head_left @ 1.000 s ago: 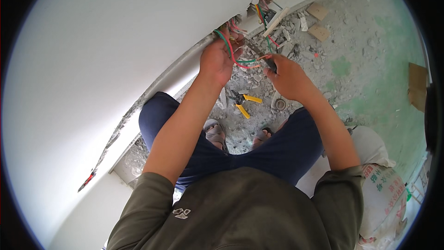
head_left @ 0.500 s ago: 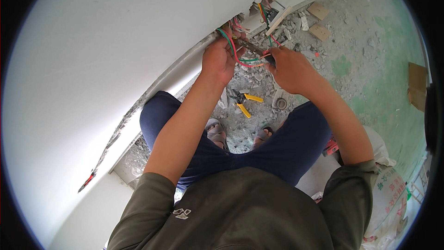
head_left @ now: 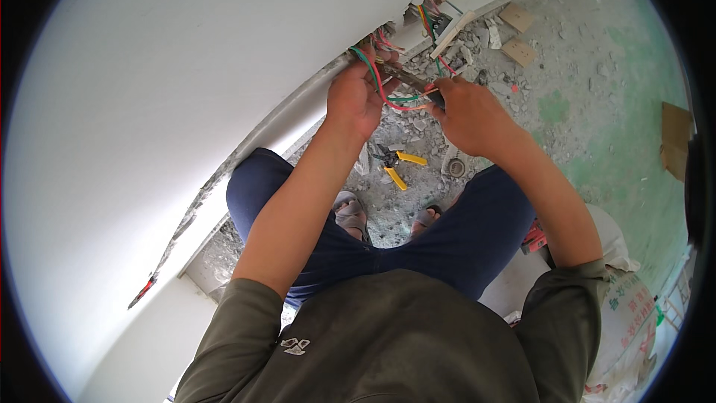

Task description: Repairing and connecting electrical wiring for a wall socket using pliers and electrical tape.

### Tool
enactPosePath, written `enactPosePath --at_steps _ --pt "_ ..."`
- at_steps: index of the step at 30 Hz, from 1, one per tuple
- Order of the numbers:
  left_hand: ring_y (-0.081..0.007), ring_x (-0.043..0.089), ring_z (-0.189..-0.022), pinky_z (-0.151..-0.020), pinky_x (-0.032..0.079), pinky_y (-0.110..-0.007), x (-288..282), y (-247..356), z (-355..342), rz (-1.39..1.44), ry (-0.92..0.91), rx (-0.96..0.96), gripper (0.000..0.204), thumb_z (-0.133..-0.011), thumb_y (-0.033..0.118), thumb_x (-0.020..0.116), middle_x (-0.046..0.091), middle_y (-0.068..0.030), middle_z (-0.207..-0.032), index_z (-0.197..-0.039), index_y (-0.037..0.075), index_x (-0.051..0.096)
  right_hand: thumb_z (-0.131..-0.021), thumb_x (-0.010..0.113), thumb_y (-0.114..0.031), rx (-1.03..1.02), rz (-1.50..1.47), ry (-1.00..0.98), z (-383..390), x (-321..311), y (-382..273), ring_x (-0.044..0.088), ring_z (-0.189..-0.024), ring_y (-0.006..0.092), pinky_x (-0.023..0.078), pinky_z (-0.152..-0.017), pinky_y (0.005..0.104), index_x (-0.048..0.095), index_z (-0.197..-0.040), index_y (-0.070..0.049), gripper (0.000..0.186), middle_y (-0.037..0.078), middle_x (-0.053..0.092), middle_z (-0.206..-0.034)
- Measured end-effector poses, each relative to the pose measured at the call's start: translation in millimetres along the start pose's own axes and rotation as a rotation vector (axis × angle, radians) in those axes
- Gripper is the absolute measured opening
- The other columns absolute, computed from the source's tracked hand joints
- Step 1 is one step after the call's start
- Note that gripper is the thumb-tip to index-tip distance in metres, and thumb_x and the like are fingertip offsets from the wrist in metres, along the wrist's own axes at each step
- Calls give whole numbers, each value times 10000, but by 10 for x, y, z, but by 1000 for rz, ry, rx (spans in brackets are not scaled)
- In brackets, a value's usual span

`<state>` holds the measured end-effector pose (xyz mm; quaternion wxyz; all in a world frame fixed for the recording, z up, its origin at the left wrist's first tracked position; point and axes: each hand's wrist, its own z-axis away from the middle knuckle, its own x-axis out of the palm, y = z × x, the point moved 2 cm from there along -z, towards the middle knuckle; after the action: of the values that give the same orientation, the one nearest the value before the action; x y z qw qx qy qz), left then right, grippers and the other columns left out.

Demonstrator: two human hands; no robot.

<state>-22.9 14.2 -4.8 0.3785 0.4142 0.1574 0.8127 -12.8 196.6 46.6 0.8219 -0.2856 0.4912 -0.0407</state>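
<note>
Firstly, one left hand [head_left: 352, 101], raised close to the broken opening at the foot of the white wall [head_left: 224, 67], its fingers partly hidden behind the wires and the far end of a tool, so that whether they are clamped on either cannot be told. One right hand [head_left: 471, 113], back upward, fingers closed round the dark handle of that long narrow tool [head_left: 406, 77], which slants from the right hand up and leftward to the left hand. One green wire [head_left: 403, 99] and one pink-red wire [head_left: 378, 78], both arching out of the opening in front of the left hand, their loose ends reaching rightward to just beside the right fingers, bare copper showing at the tips. One dark electrical fitting [head_left: 442, 25] with a cream plate [head_left: 453, 35] tilted beside it, above the right hand near the wall. One pair of pliers [head_left: 397, 167], yellow-handled, spread, lying on the dusty floor [head_left: 582, 119] below the hands. One round ring-like item [head_left: 456, 168], to the right of the pliers. Two beige square plates [head_left: 517, 52], flat on the floor to the upper right, near one another. Loose rubble [head_left: 477, 56], scattered near the wall. One piece of brown cardboard [head_left: 675, 138], at the far right. One pale printed sack [head_left: 626, 306], beside the person's right arm
</note>
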Motion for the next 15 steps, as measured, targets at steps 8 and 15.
enactPosePath --at_steps 8,15 --pt "-247 574 -1009 -936 444 -424 2 22 2 -9 -41 -8 228 -933 289 575 626 -93 -1057 -1021 78 580 -893 578 -213 -18 -77 -61 -73 -40 53 609 -738 409 500 -716 435 605 -946 39 259 221 634 -793" --pt "-267 577 -1043 -919 443 -422 29 12 -5 -17 -73 -19 251 -928 300 579 624 -106 -1085 -1039 74 568 -941 542 -252 145 -1126 -621 -133 180 284 615 -634 213 523 -580 361 590 -975 14 273 99 612 -750"
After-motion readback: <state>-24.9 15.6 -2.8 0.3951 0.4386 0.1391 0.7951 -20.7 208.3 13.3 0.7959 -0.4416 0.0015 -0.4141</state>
